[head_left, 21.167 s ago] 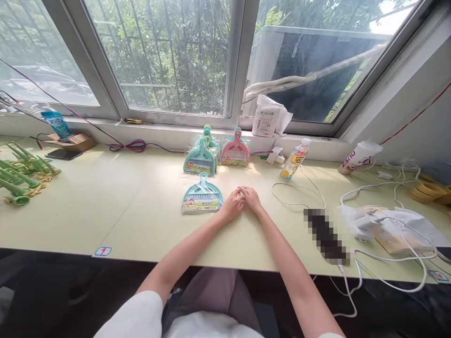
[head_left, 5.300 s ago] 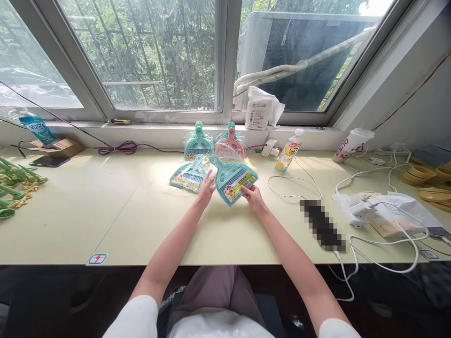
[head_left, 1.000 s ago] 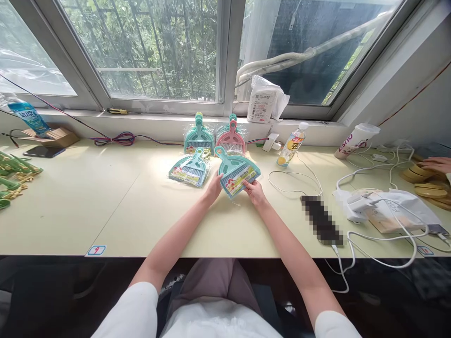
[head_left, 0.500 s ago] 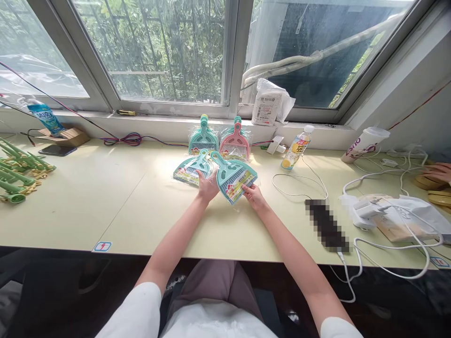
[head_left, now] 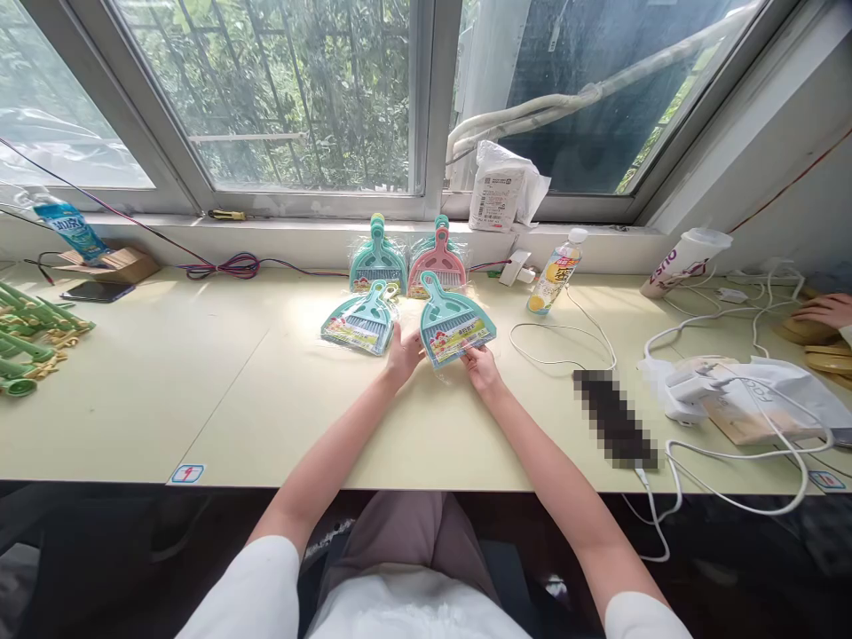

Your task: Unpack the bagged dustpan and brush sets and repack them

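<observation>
A teal dustpan-and-brush set point(head_left: 456, 327) in clear wrapping, with a printed card across its front, tilts handle-up above the table. My right hand point(head_left: 483, 368) grips it by its lower right edge. Beside its left edge is my left hand point(head_left: 403, 357), thumb raised and fingers apart; whether a fingertip touches the wrapping I cannot tell. Another teal set point(head_left: 359, 321) lies just left of that hand. Behind these, a stack of teal sets point(head_left: 377, 259) and a stack with a pink set point(head_left: 437, 262) in front lean near the wall.
To the right are a drink bottle point(head_left: 557, 271), a paper cup point(head_left: 685, 264), a blurred-out dark object point(head_left: 616, 419) on a white cable and a charger point(head_left: 687, 390). Another person's hand point(head_left: 825, 311) is at the far right. Green stick-like pieces point(head_left: 33, 337) lie at left.
My right hand has shifted the held set slightly right and turned it more upright. My left hand has come away from the left set, its fingers spreading. The camera view has shifted a little.
</observation>
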Tool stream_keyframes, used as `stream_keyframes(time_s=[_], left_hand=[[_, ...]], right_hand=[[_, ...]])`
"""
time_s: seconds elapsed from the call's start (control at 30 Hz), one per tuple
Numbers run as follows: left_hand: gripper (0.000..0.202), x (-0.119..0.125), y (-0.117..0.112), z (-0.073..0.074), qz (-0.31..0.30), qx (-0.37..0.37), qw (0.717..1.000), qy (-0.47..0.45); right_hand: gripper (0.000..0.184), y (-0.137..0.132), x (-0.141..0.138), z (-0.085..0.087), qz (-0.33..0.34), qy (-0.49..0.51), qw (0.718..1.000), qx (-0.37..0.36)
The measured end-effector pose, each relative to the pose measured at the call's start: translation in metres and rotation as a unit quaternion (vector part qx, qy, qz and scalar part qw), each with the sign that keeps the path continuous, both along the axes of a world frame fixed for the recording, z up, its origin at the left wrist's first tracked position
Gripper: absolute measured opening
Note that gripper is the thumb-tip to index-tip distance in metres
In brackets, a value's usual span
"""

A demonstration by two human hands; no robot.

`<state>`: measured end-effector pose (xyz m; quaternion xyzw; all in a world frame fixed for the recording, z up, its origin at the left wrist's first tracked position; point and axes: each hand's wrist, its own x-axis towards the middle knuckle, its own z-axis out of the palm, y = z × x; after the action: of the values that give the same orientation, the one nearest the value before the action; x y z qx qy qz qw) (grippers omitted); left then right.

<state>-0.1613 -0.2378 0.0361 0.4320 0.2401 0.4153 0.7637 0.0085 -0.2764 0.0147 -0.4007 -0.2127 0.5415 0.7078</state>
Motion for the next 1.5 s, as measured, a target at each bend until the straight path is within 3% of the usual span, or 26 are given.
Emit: stream_keyframes(time_s=[0.07, 0.17, 0.3, 0.43, 0.53, 0.6, 0.73, 1.03, 1.33, 1.5], left_hand=[[0.066, 0.000, -0.003, 0.002, 0.024, 0.058, 0.996, 0.060], [0.074, 0.003, -0.011, 0.002, 0.050, 0.106, 0.986, 0.117], [0.066, 0.004, -0.013, -0.002, 0.056, 0.067, 0.986, 0.143], [0.053, -0.002, 0.001, -0.004, 0.106, 0.018, 0.986, 0.126], [0.050, -0.014, 0.013, -0.002, 0.159, -0.024, 0.982, 0.098], [0.054, -0.022, 0.018, 0.000, 0.166, -0.036, 0.982, 0.077], [0.064, -0.030, 0.018, 0.002, 0.130, -0.031, 0.989, 0.064], [0.073, -0.020, 0.003, 0.000, 0.002, 0.012, 0.995, 0.099], [0.076, -0.018, 0.001, 0.000, -0.002, 0.023, 0.995, 0.101], [0.083, -0.016, -0.003, 0.000, -0.020, 0.055, 0.992, 0.111]], right_hand=[[0.024, 0.001, 0.002, -0.001, -0.002, 0.005, 1.000, -0.005], [0.025, 0.001, 0.000, -0.003, 0.006, 0.002, 1.000, -0.002], [0.020, 0.003, 0.000, -0.003, 0.034, -0.012, 0.999, -0.012], [0.017, 0.002, 0.007, 0.004, 0.129, -0.046, 0.991, -0.003], [0.024, -0.001, 0.020, 0.014, 0.196, -0.109, 0.974, -0.015], [0.027, -0.004, 0.028, 0.020, 0.192, -0.141, 0.971, -0.018], [0.027, -0.009, 0.032, 0.019, 0.158, -0.150, 0.976, 0.000], [0.033, 0.000, 0.015, 0.001, 0.079, -0.151, 0.985, -0.028], [0.033, -0.001, 0.017, 0.003, 0.086, -0.156, 0.983, -0.036], [0.032, 0.000, 0.015, 0.000, 0.049, -0.159, 0.985, -0.047]])
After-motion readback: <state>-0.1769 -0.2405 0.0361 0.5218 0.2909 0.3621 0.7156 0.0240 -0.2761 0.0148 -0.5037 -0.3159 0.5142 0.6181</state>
